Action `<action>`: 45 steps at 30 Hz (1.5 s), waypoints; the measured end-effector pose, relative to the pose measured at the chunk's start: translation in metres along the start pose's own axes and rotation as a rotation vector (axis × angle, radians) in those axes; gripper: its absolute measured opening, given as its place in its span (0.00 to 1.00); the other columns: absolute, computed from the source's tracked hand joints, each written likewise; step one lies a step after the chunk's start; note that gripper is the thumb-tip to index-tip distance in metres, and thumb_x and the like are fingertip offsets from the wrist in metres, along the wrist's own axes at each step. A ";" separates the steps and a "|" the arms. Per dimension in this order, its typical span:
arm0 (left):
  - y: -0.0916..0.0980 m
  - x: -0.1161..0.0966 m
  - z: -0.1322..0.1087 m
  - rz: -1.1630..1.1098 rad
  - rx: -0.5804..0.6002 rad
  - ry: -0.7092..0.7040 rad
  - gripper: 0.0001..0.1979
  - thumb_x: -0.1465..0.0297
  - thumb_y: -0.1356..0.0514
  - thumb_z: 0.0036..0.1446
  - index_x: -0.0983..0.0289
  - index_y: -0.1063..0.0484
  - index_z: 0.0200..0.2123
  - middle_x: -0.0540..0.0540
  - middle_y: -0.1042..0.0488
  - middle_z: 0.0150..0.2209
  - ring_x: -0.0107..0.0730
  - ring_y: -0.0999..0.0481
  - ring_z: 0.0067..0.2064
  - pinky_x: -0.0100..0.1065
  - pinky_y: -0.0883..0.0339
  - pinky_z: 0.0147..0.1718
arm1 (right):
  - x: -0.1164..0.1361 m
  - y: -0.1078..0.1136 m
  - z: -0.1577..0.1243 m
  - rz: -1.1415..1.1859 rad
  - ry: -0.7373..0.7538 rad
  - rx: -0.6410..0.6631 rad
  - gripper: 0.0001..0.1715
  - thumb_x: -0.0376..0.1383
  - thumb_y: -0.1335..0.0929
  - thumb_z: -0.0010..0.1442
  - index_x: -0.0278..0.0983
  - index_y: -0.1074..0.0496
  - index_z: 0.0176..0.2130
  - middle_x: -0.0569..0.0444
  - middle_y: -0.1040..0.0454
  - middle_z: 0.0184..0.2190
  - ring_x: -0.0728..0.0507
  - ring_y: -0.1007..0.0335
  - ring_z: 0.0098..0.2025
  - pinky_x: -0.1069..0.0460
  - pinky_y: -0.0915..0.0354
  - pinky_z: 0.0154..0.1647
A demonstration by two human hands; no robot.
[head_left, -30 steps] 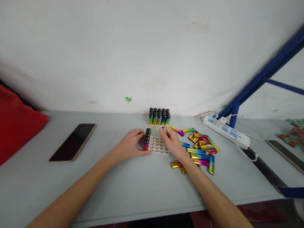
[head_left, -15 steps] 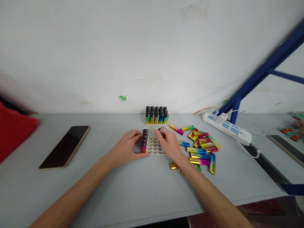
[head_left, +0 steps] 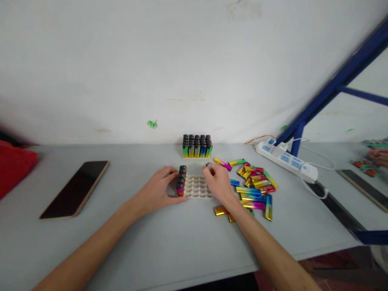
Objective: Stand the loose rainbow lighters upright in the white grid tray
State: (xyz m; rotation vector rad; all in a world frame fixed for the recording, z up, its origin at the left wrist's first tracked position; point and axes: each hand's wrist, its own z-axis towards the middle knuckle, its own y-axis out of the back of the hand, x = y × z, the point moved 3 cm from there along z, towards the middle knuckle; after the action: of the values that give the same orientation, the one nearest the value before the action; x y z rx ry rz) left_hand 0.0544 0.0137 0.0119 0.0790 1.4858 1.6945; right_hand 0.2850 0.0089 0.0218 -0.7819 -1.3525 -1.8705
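Observation:
My left hand [head_left: 157,189] is closed around the left end of a pale tray [head_left: 195,188] with rows of round-edged slots, its thumb along the front edge. A column of upright lighters [head_left: 180,186] with black tops and shiny coloured bodies fills the tray's leftmost slots, beside my left fingers. Above the tray's right side, my right hand [head_left: 218,182] pinches a single lighter [head_left: 208,165]; only its top end shows, the rest being hidden by the fingers. To the right lies a loose pile of metallic, multicoloured lighter bodies [head_left: 253,190], partly behind my right wrist.
A block of upright lighters [head_left: 197,146] stands near the wall behind the tray. A phone [head_left: 75,189] lies at left, with a red item [head_left: 15,167] beyond. A white power strip [head_left: 286,161] with cables and a blue metal frame [head_left: 333,93] are at right; another person's hand [head_left: 378,155] shows far right.
My right hand has drawn slightly back to the right over the tray, turning the lighter and uncovering more slots. My left hand keeps its hold. The view has shifted a little.

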 end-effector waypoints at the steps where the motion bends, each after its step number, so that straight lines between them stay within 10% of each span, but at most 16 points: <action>1: 0.000 0.000 0.000 0.001 -0.002 -0.002 0.32 0.47 0.25 0.51 0.63 0.19 0.51 0.62 0.20 0.53 0.56 0.20 0.55 0.54 0.26 0.62 | 0.000 0.000 0.000 -0.004 0.008 0.003 0.25 0.44 0.35 0.69 0.43 0.46 0.24 0.62 0.44 0.19 0.47 0.47 0.24 0.49 0.53 0.30; 12: -0.001 0.002 0.001 0.012 0.009 -0.010 0.33 0.46 0.25 0.52 0.63 0.20 0.52 0.61 0.21 0.53 0.54 0.20 0.54 0.52 0.26 0.62 | 0.010 0.008 -0.003 -0.075 0.356 0.058 0.20 0.45 0.38 0.80 0.41 0.32 0.36 0.50 0.25 0.38 0.40 0.28 0.43 0.48 0.35 0.47; 18: -0.001 0.002 0.001 0.020 0.015 0.004 0.32 0.47 0.24 0.51 0.63 0.20 0.52 0.61 0.21 0.54 0.54 0.21 0.55 0.52 0.26 0.62 | 0.005 0.005 -0.003 -0.145 0.339 0.160 0.23 0.46 0.37 0.81 0.42 0.35 0.33 0.56 0.28 0.28 0.43 0.31 0.31 0.50 0.39 0.37; 27: 0.000 0.000 0.001 0.017 0.015 -0.002 0.31 0.46 0.25 0.52 0.63 0.19 0.50 0.62 0.21 0.52 0.55 0.20 0.54 0.54 0.26 0.62 | 0.007 -0.011 -0.004 -0.247 0.392 0.274 0.10 0.39 0.35 0.80 0.39 0.30 0.44 0.49 0.20 0.39 0.40 0.23 0.40 0.49 0.34 0.41; 45: -0.001 0.007 0.004 0.033 0.004 0.002 0.32 0.44 0.26 0.52 0.61 0.19 0.50 0.63 0.19 0.53 0.58 0.19 0.55 0.56 0.23 0.61 | 0.010 -0.007 0.005 -0.425 0.463 0.299 0.14 0.43 0.32 0.79 0.35 0.23 0.51 0.46 0.20 0.46 0.40 0.24 0.49 0.47 0.32 0.53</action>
State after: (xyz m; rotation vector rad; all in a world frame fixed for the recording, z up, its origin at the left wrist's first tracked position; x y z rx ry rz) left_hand 0.0531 0.0214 0.0087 0.1049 1.4969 1.7178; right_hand 0.2735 0.0130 0.0276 0.1030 -1.5109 -1.9318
